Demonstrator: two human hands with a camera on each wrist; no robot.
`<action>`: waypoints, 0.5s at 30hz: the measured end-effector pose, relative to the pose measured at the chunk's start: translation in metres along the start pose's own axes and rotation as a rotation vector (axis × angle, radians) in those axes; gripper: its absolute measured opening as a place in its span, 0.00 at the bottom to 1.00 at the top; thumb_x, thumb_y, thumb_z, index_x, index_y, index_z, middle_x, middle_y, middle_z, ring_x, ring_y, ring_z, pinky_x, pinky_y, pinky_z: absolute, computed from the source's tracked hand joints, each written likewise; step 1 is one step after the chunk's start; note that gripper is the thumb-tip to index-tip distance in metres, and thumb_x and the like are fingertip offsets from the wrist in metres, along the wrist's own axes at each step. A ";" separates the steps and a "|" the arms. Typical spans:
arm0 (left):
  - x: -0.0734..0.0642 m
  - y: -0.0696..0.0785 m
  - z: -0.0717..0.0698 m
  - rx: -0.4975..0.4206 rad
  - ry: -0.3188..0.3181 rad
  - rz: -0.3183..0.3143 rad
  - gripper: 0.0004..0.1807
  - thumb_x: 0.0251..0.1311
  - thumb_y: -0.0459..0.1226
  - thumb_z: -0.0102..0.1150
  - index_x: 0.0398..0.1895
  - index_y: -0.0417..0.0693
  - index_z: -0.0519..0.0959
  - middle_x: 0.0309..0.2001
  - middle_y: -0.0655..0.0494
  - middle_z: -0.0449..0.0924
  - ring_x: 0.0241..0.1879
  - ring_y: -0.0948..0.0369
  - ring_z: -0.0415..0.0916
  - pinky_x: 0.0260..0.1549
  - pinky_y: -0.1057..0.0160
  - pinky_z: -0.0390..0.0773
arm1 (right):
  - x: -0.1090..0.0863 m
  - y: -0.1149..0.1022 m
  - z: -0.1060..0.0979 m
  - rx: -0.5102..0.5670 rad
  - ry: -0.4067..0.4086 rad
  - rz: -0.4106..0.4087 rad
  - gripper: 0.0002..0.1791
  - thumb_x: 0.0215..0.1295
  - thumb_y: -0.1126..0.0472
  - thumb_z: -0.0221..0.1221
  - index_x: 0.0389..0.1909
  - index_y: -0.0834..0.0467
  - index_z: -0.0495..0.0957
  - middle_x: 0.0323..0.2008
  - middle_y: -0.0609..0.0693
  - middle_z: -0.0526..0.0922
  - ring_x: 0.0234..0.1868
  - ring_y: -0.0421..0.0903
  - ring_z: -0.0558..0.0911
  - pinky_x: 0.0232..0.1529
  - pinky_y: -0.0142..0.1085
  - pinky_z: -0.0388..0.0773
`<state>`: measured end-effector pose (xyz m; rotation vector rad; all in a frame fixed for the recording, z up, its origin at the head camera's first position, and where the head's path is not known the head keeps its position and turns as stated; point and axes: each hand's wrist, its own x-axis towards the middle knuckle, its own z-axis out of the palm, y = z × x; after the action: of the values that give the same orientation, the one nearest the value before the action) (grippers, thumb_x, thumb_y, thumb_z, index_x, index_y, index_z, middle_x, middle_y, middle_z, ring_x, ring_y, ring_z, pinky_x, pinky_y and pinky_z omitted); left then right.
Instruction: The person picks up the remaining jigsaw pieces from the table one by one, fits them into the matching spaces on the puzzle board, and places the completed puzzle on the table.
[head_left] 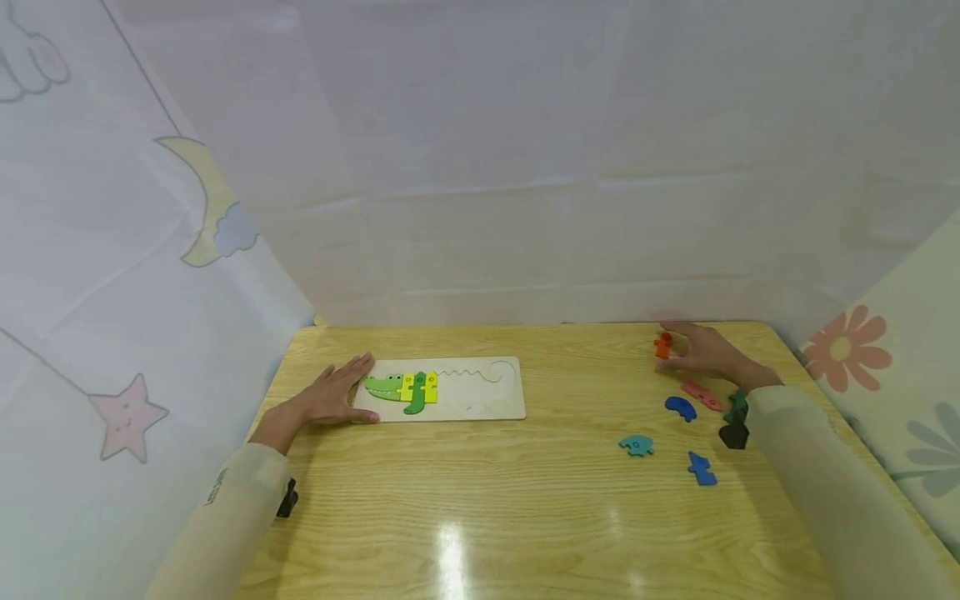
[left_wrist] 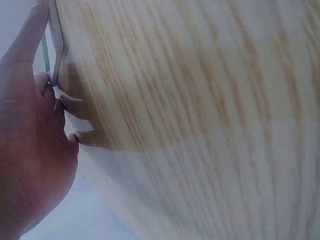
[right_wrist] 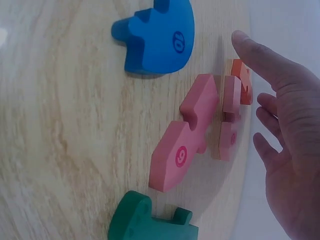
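A pale crocodile puzzle board (head_left: 480, 400) lies at the table's left; a green head piece (head_left: 384, 387) and yellow and green body pieces (head_left: 419, 390) sit on its left part. My left hand (head_left: 330, 396) rests at its left end, thumb by the lower corner and fingers by the upper. At the table's far right, my right hand (head_left: 697, 350) is spread around an orange puzzle piece (head_left: 663, 344), thumb and fingers apart. In the right wrist view that orange piece (right_wrist: 242, 82) is partly hidden behind a pink piece (right_wrist: 230, 117).
Pink pieces (head_left: 702, 395), a dark blue curved piece (head_left: 681, 407), a teal piece (head_left: 637, 445) and a blue piece (head_left: 702, 468) lie loose near the right forearm. A dark green piece (head_left: 738, 405) is partly covered by the sleeve. Fabric-covered walls border the table (head_left: 480, 508).
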<state>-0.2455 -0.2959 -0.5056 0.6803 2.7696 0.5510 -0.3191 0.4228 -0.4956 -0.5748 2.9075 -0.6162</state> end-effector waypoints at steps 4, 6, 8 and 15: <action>0.001 0.001 -0.001 0.003 -0.016 -0.017 0.65 0.60 0.62 0.72 0.85 0.32 0.47 0.85 0.35 0.41 0.83 0.36 0.40 0.75 0.25 0.39 | 0.002 0.004 0.003 -0.004 -0.001 0.003 0.55 0.65 0.42 0.73 0.80 0.69 0.60 0.77 0.75 0.62 0.66 0.76 0.73 0.64 0.74 0.68; 0.001 0.001 -0.001 0.005 -0.019 -0.020 0.66 0.60 0.62 0.72 0.85 0.32 0.47 0.85 0.35 0.41 0.84 0.36 0.40 0.75 0.25 0.39 | 0.003 0.005 0.004 -0.015 0.001 0.009 0.54 0.65 0.41 0.73 0.80 0.70 0.60 0.76 0.75 0.62 0.70 0.78 0.68 0.66 0.74 0.67; 0.001 0.001 0.000 0.004 -0.019 -0.019 0.66 0.60 0.62 0.71 0.85 0.32 0.47 0.85 0.35 0.41 0.84 0.36 0.40 0.76 0.25 0.39 | 0.004 0.007 0.006 -0.026 0.006 0.016 0.54 0.65 0.41 0.73 0.79 0.70 0.61 0.76 0.75 0.63 0.71 0.78 0.67 0.67 0.73 0.67; 0.002 0.000 0.001 0.000 -0.012 -0.021 0.66 0.60 0.62 0.72 0.85 0.32 0.47 0.85 0.35 0.41 0.84 0.36 0.39 0.76 0.25 0.38 | 0.007 0.015 0.010 -0.024 0.035 0.032 0.54 0.63 0.41 0.74 0.77 0.72 0.63 0.72 0.77 0.68 0.68 0.78 0.70 0.64 0.72 0.70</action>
<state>-0.2463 -0.2944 -0.5068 0.6514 2.7623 0.5415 -0.3286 0.4295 -0.5107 -0.5251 2.9538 -0.5944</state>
